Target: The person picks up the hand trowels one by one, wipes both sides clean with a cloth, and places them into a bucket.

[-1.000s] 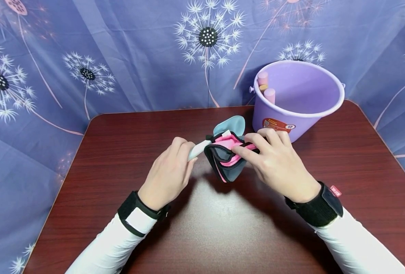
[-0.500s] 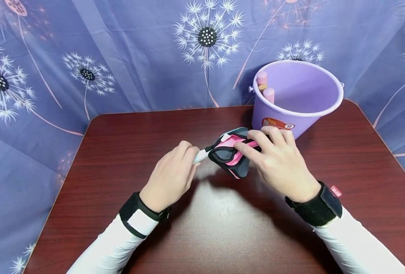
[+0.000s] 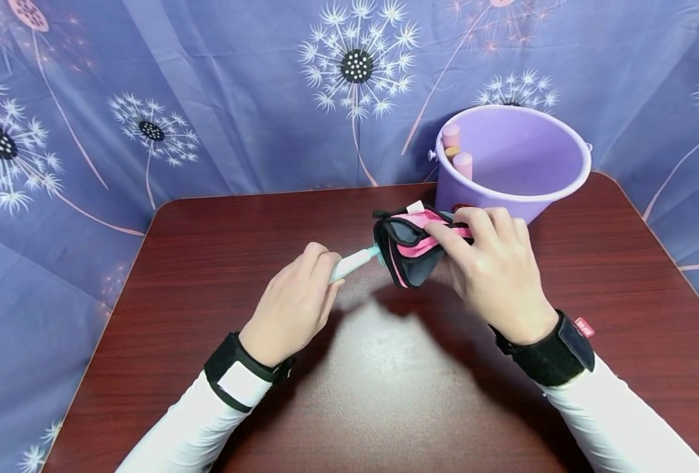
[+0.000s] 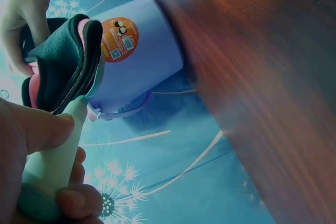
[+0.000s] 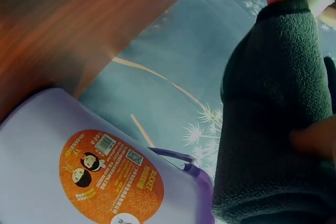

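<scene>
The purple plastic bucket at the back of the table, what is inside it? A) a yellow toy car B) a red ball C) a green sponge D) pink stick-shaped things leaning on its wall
D: in the head view, pink stick-shaped things lean against the inner wall of the purple plastic bucket, and no ball, sponge or car shows.

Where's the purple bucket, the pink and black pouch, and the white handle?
Bucket [image 3: 562, 187], head view, front rim.
Pouch [image 3: 407, 253], head view, dark outer side.
Handle [image 3: 352, 263], head view, middle of the bare part.
</scene>
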{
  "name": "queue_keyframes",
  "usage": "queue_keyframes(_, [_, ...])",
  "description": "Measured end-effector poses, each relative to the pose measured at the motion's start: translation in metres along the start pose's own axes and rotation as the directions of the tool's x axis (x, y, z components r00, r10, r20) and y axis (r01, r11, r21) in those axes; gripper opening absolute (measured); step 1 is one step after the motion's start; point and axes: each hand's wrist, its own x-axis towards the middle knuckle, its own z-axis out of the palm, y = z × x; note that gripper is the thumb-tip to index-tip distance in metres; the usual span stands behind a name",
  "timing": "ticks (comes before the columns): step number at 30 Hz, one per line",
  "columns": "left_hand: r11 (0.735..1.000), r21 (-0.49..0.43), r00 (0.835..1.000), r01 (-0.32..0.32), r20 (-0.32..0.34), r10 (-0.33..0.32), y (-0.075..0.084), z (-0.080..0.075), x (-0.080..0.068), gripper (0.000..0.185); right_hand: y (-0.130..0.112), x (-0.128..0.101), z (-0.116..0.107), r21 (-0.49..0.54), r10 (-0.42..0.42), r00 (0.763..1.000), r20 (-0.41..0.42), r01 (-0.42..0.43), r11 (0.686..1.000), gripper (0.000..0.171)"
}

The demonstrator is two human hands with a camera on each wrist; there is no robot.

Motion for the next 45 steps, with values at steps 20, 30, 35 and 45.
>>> queue_keyframes(20, [0.999,-0.006,0.997,0.043,-0.056,-0.043,-0.002,-0.003,0.001,0.025,0.009,-0.005,-0.003,0.053,0.152,0.982,0.110,-0.159,0.986,0.041])
queue_keyframes(30, [0.998,-0.025,0.996,0.057,-0.070,-0.059,-0.003,-0.004,0.001,0.023,0.003,-0.008,0.001,0.113,0.134,0.980,0.147,-0.151,0.982,0.036])
queue_keyframes(35, [0.998,-0.029,0.995,0.062,-0.078,-0.064,-0.003,-0.003,0.001,0.023,0.001,-0.008,0.002,0.152,0.083,0.980,0.182,-0.112,0.982,0.036])
queue_keyframes(45, [0.996,-0.028,0.994,0.080,-0.067,-0.082,-0.004,-0.005,0.001,0.023,-0.002,-0.008,0.004,0.180,-0.020,0.974,0.224,-0.021,0.983,0.033])
